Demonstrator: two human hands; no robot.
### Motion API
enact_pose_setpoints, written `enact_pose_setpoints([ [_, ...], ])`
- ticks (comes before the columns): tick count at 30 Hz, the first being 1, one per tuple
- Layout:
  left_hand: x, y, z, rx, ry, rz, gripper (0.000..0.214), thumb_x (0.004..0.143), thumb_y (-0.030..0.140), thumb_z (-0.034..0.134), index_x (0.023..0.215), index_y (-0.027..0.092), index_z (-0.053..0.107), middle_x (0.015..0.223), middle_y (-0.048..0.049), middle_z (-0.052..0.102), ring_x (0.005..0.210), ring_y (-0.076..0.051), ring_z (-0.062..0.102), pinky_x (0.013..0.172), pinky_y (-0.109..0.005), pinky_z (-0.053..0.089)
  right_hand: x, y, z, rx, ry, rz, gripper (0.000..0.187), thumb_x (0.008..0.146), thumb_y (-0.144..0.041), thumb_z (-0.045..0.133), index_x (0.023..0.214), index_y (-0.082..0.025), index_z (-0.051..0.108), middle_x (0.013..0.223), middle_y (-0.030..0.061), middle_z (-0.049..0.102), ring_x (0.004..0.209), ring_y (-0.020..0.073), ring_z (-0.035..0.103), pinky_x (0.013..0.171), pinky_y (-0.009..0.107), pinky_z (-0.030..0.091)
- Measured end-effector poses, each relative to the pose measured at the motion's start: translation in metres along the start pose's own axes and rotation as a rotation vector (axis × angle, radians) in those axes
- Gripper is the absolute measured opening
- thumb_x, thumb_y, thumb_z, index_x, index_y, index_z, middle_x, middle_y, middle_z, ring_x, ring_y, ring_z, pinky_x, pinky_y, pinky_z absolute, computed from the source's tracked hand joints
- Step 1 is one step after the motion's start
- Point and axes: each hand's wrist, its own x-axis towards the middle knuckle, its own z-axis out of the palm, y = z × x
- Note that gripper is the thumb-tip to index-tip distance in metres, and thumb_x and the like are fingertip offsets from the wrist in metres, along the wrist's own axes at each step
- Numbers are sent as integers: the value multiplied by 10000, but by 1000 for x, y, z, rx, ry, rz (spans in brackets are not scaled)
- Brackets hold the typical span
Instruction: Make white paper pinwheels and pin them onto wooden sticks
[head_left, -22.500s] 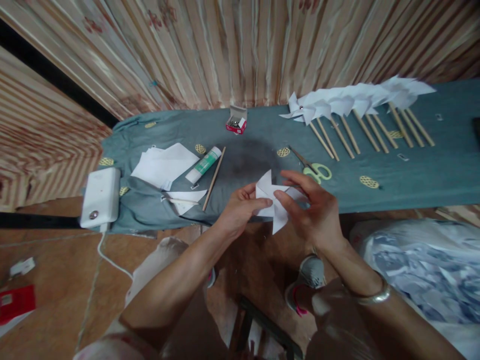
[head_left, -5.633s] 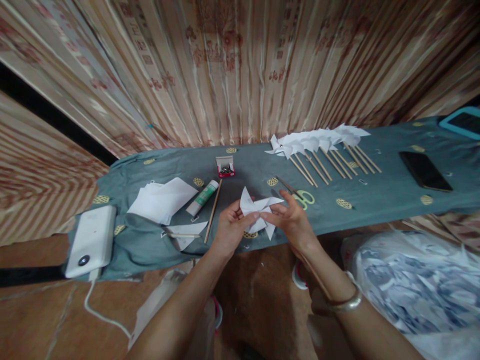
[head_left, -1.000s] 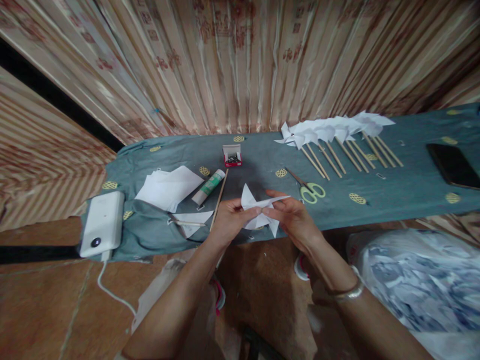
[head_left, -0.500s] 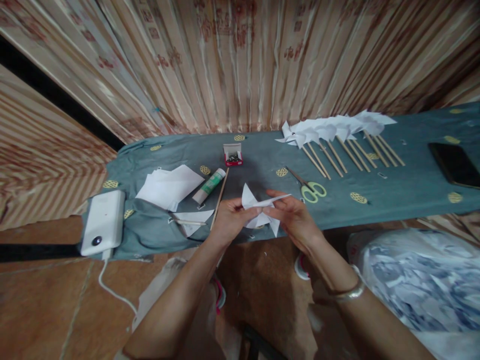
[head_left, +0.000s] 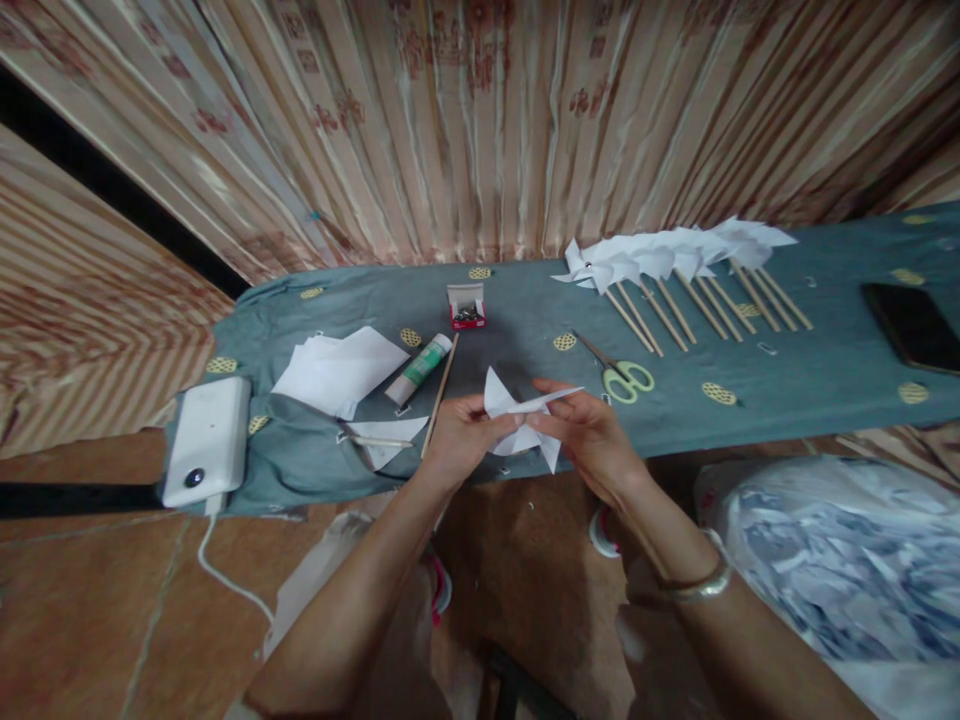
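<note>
A white paper pinwheel [head_left: 517, 425] is held over the near edge of the table between both hands. My left hand [head_left: 463, 438] pinches its centre from the left with thumb and fingers closed. My right hand [head_left: 592, 435] grips it from the right, fingers curled behind the blades. On the cloth to the left lie a wooden stick [head_left: 439, 393], a glue tube [head_left: 421, 369] and a stack of white paper sheets [head_left: 337, 372]. A small red box of pins [head_left: 466, 306] stands open further back.
Green-handled scissors [head_left: 622, 374] lie right of my hands. A row of finished pinwheels on sticks [head_left: 675, 270] lies at the back right, a black phone [head_left: 911, 327] at the far right. A white device with a cable [head_left: 206, 440] sits at the left end. A plastic bag [head_left: 832, 560] lies below right.
Both hands keep their grip on the pinwheel in nearly the same place; only slight finger shifts and a small camera drift since a second ago.
</note>
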Motion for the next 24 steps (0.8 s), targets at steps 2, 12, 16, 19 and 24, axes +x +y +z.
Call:
enact_pose_setpoints([
  [2, 0, 0, 0, 1, 0, -2, 363, 363, 328, 892, 617, 127, 730, 571, 1, 674, 497, -98, 547, 524, -227, 446, 0, 0, 0, -6, 0, -1, 586, 493, -271, 872, 1006, -197, 598, 714, -34, 713, 621, 151, 640, 616, 280, 498],
  [12, -1, 1, -1, 13, 9, 1, 355, 356, 329, 893, 602, 129, 732, 558, 1, 670, 485, -90, 533, 504, -215, 429, 0, 3, -2, -13, 0, -14, 566, 494, -265, 870, 994, -188, 616, 744, -23, 717, 630, 155, 645, 638, 297, 506],
  [16, -1, 0, 0, 15, 10, 1, 361, 358, 332, 896, 614, 132, 739, 574, -4, 683, 492, -96, 544, 506, -219, 438, 0, 3, -3, -35, -3, -31, 552, 501, -281, 866, 987, -195, 619, 746, -24, 712, 636, 160, 649, 646, 309, 516],
  [19, -1, -1, 0, 7, 5, -2, 354, 358, 324, 895, 614, 134, 740, 572, -2, 684, 490, -95, 545, 504, -216, 438, 0, 3, -2, -31, 2, -17, 555, 498, -273, 865, 989, -191, 620, 753, -17, 717, 629, 159, 646, 637, 307, 512],
  [24, -1, -1, -1, 5, -5, -3, 324, 374, 297, 883, 616, 134, 742, 563, 3, 678, 481, -90, 539, 498, -210, 429, 1, 4, -4, -30, 16, -15, 507, 492, -267, 868, 944, -194, 652, 762, -9, 718, 631, 152, 633, 625, 298, 498],
])
